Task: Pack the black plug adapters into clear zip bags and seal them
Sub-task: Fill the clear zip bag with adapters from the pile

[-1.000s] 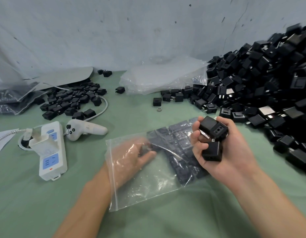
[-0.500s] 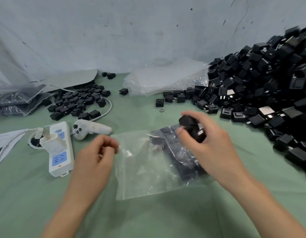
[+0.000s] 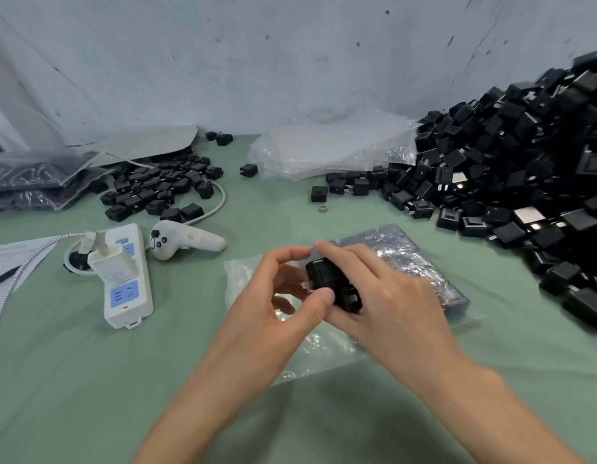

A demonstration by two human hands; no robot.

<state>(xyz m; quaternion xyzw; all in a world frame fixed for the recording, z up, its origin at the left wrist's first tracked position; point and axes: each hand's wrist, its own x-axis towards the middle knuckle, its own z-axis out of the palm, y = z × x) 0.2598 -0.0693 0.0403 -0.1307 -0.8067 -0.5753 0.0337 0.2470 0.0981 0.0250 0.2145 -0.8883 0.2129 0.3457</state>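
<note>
Over the middle of the green table my two hands meet above a clear zip bag [image 3: 327, 349] that lies flat, its far end filled with rows of black adapters. My right hand [image 3: 387, 296] holds a few black plug adapters [image 3: 327, 276] in its curled fingers. My left hand [image 3: 280, 296] pinches the nearest of those adapters with thumb and fingertips. A large heap of loose black adapters [image 3: 511, 169] fills the right side.
A white power strip [image 3: 126, 272] with a plugged charger and a white handheld controller [image 3: 186, 242] lie at the left. Behind them is a smaller adapter pile [image 3: 163, 189], filled bags [image 3: 32, 182] at far left, and a stack of empty clear bags [image 3: 330, 149] by the wall.
My left hand came out of the bag, then moved right to meet my right hand. My right hand carried its adapters down over the bag.
</note>
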